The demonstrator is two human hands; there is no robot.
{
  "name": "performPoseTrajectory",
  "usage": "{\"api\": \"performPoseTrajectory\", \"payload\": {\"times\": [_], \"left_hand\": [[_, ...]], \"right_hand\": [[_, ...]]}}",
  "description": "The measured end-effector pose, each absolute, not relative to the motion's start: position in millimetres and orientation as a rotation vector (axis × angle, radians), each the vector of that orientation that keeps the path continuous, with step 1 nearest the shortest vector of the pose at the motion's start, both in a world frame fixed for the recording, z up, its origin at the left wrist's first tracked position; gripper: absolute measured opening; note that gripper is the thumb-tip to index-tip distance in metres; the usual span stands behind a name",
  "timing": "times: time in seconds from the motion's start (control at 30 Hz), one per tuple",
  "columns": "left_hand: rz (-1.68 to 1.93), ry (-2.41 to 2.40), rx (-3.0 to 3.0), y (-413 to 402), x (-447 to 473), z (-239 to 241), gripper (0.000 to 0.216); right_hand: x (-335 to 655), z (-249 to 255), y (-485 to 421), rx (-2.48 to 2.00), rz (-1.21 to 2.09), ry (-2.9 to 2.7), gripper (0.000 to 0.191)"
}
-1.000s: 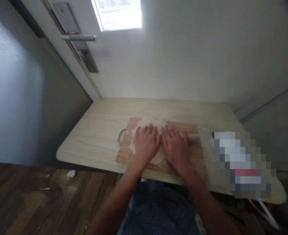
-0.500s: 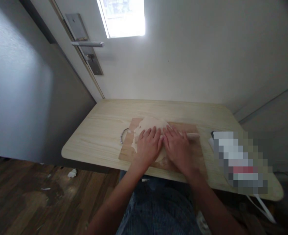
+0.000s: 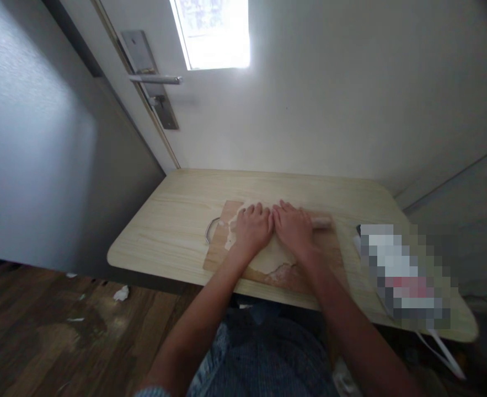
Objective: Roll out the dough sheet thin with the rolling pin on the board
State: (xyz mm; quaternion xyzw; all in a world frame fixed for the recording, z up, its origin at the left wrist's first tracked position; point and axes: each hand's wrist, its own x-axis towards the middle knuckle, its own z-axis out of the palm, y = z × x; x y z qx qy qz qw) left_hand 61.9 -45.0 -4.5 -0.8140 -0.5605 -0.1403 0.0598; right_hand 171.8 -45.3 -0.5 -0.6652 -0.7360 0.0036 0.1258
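A rolling pin (image 3: pixel 321 223) lies across a flat sheet of pale dough (image 3: pixel 271 258) on a wooden cutting board (image 3: pixel 217 258). Its right end sticks out past my right hand (image 3: pixel 293 227), and most of its middle is hidden. My left hand (image 3: pixel 251 227) bears down on the pin's left part, fingers curled over the top. Right beside it, my right hand presses on the pin with its fingers bent forward, the two hands almost touching. The dough's ragged near edge shows between my forearms.
The board rests on a light wooden table (image 3: pixel 152 231) with a metal handle (image 3: pixel 210 229) at its left. A blurred-out item (image 3: pixel 404 275) with a white cable lies at the right. Behind stands a door with a lever handle (image 3: pixel 156 80). Scraps (image 3: pixel 121 293) litter the floor.
Both hands and the rolling pin have moved forward, away from me, over the dough. More of the dough's near part now shows. The view has shifted slightly.
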Motion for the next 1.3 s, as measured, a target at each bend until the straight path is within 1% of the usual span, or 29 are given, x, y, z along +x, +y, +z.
{"api": "performPoseTrajectory", "payload": {"times": [0.17,0.27,0.43,0.57,0.7,0.87,1.0,1.13,1.3], "left_hand": [[-0.267,-1.707,-2.543,-21,60,4,0.035],[-0.356,-1.655,-2.552,-34,56,1,0.035],[-0.51,-1.5,-2.677,-78,47,-9,0.034],[-0.58,-1.568,-2.666,-97,46,-13,0.034],[-0.583,-1.649,-2.564,-84,55,-13,0.03],[-0.526,-1.681,-2.503,-48,63,-6,0.034],[-0.493,-1.725,-2.486,-30,66,-3,0.035],[-0.518,-1.679,-2.518,-35,64,-4,0.035],[-0.612,-1.598,-2.584,-67,50,-10,0.032]], "right_hand": [[169,4,-24,-1.997,0.046,-2.18,0.041],[172,1,-37,-1.979,-0.006,-2.187,0.043],[178,-4,-74,-1.849,-0.055,-2.21,0.044],[179,-8,-89,-1.809,-0.089,-2.192,0.043],[177,-9,-76,-1.836,-0.097,-2.165,0.043],[180,-6,-45,-1.89,-0.079,-2.21,0.043],[182,-4,-41,-1.908,-0.064,-2.213,0.043],[180,-5,-56,-1.86,-0.091,-2.196,0.043],[174,-8,-78,-1.829,-0.094,-2.186,0.043]]}}
